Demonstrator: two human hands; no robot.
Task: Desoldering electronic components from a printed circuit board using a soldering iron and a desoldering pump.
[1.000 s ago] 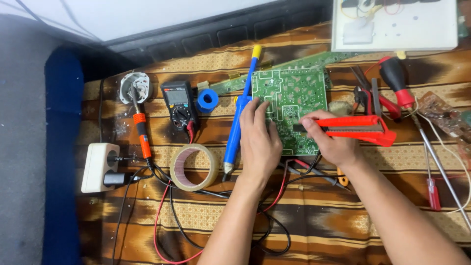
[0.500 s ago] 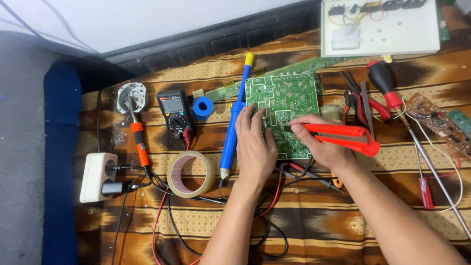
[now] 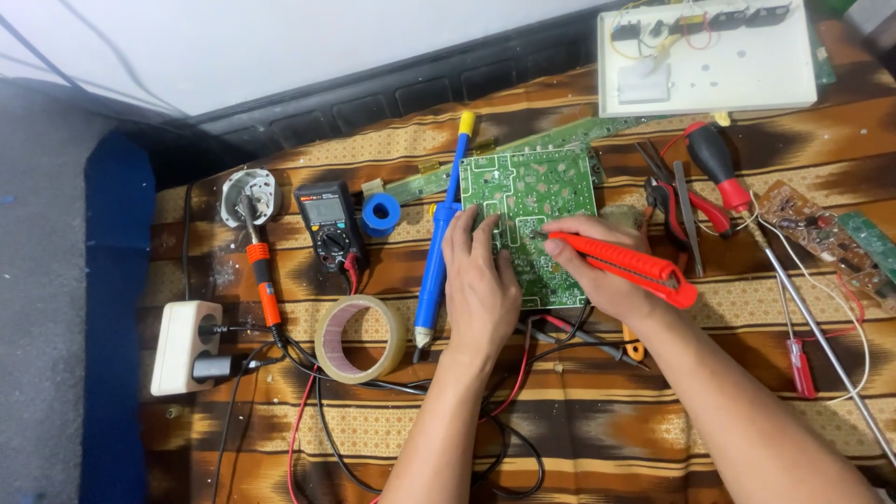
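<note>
A left hand [image 3: 481, 285] lies flat, fingers spread, on a green circuit board [image 3: 532, 210] near the patterned tabletop's [image 3: 653, 429] far edge, while the right hand [image 3: 597, 266] grips a red utility knife [image 3: 621, 266], tip on the board. A blue desoldering pump [image 3: 439, 247] lies just left; tape roll [image 3: 359, 338], multimeter [image 3: 327, 222] and soldering iron [image 3: 261, 280] crowd farther left.

Tape roll [image 3: 359, 339] left of board [image 3: 532, 201] —

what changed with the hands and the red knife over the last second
Little changed: the right hand keeps the red utility knife, its tip now slightly further left over the green circuit board. The left hand stays pressed on the board's left edge. The blue desoldering pump and tape roll did not move.
</note>
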